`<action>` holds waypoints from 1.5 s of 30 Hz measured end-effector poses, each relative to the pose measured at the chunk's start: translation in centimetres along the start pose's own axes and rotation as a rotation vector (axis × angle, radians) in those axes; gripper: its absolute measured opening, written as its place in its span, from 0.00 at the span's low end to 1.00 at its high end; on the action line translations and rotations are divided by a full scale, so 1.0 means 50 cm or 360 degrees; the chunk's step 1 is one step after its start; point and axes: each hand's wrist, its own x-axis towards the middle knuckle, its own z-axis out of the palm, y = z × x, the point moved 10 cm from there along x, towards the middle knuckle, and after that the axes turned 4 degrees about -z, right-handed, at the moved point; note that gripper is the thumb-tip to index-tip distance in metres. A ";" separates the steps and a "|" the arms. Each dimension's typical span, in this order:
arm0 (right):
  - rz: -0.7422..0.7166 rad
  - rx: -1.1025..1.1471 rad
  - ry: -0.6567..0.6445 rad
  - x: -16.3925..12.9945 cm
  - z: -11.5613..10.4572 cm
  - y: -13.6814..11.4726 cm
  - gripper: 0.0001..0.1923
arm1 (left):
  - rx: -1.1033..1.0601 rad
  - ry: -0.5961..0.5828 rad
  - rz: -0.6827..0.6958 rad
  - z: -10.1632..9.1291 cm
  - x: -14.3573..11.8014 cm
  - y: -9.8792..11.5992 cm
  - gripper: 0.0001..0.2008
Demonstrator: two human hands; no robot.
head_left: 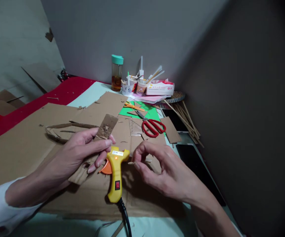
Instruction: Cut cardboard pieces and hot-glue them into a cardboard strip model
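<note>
- L hand fingers pinched on cardboard strip, strip tilted up at 12 o'clock of glue gun.
- R hand fingertips nipped together on a tiny scrap (too small to ID), at 3 o'clock of gun.
- Gun lies on cardboard sheet, lamp lit: keep skin off nozzle.
- Red scissors at 1 o'clock.

Home craft corner, tabletop sitting against plain grey walls. Cardboard sheets and offcuts covering surface; yellow glue gun lying plugged in, lamp glowing; red scissors, bamboo sticks, paper cups holding tools, tissue pack, drink bottle crowding far edge.
</note>
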 end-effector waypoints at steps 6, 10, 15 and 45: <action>0.0080 0.0139 0.0165 -0.007 -0.009 0.002 0.06 | -0.0061 -0.0202 -0.0089 0.026 0.001 -0.016 0.12; 0.0216 0.0148 0.0153 -0.006 0.004 0.015 0.05 | -0.0126 -0.0263 -0.0058 0.040 -0.003 -0.017 0.16; 0.0237 0.0067 0.0053 -0.002 0.019 0.008 0.04 | -0.0101 -0.0269 -0.0052 0.045 -0.006 -0.020 0.15; 0.0018 0.0515 0.0947 -0.022 -0.090 0.052 0.03 | -0.0472 -0.0339 -0.0047 0.033 -0.006 -0.008 0.09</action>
